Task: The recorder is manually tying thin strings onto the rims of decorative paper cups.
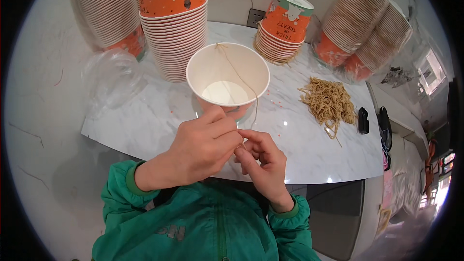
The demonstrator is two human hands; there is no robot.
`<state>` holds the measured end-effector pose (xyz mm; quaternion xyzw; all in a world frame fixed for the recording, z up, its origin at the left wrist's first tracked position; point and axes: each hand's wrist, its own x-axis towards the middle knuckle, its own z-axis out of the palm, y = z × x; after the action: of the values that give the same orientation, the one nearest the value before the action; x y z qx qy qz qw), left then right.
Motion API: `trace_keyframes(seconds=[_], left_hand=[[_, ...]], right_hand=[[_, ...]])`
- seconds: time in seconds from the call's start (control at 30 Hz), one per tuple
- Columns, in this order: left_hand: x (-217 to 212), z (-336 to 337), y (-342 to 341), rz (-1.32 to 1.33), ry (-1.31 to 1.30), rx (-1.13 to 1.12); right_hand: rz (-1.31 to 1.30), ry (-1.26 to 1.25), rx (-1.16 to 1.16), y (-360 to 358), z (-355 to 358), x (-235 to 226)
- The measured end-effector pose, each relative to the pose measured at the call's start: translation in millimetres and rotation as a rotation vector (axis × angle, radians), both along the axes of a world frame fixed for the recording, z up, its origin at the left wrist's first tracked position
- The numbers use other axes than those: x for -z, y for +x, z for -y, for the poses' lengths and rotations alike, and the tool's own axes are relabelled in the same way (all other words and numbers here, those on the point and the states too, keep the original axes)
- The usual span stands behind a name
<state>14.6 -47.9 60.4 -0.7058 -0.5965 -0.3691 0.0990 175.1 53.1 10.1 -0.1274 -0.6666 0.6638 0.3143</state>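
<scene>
Head cam: both hands, left (pixel 200 152) and right (pixel 263 162), pinch a string (pixel 241 79) running across the empty cup (pixel 227 75).

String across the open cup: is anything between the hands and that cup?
Nothing visible. The left hand and right hand pinch the thin tan string just below the white-lined orange paper cup; only bare white marble tabletop lies between.
</scene>
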Motion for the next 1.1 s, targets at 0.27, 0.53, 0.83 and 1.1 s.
trace_keyframes(seconds=[0.27,0.53,0.83,1.1], left_hand=[[7.2,-2.7,-6.2,-0.076,0.005,0.031],[2.5,-7.2,-14.6,-0.199,0.081,0.082],[-26.8,-30.2,-56.8,0.091,0.058,-0.04],[-38.1,-52.3,-72.2,0.377,-0.307,0.02]], right_hand=[[0.081,0.156,0.129,-0.3,-3.3,-2.1],[0.15,0.099,0.051,-2.4,-17.6,-8.6],[0.005,0.07,0.305,-36.8,-18.5,-1.0],[-0.061,0.04,0.358,-46.6,-22.3,6.0]])
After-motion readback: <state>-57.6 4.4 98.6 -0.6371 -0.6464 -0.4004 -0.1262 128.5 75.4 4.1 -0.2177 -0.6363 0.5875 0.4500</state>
